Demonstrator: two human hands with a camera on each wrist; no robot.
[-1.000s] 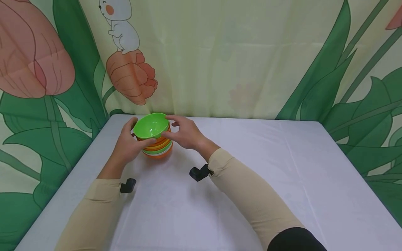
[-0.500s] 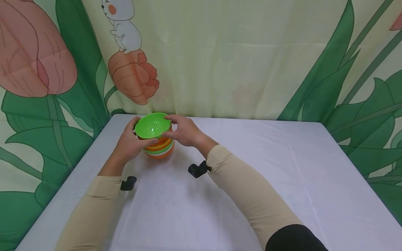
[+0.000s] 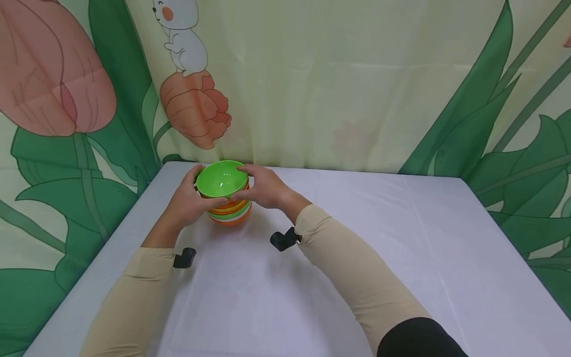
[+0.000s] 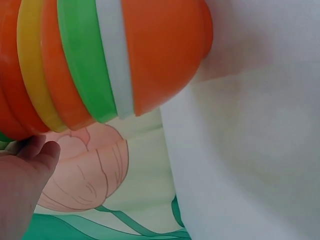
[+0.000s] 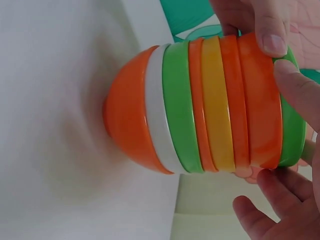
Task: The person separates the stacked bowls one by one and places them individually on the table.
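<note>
Snugly nested bowls [image 5: 216,105], glossy, rounded, left hand [image 3: 185,201] and right hand [image 3: 268,189] gripping

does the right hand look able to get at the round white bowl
Probably not: the white bowl is nested between a glossy orange bowl and a glossy green bowl, more bowls above.

A nested stack of glossy bowls [image 5: 217,107] stands upright, mouths up, on the white-covered table [image 3: 339,277], toward 11 o'clock from its middle and near the far edge. From the bottom its bands run orange, white, green, orange, yellow, two more orange, the upper of these showing more of its wall, and lastly the light green top bowl [image 3: 222,178], its shiny inside bare to view. Around the top of the stack, the left hand [image 3: 185,201] grips at 8 o'clock and the right hand [image 3: 266,189] at 3 o'clock.
</note>
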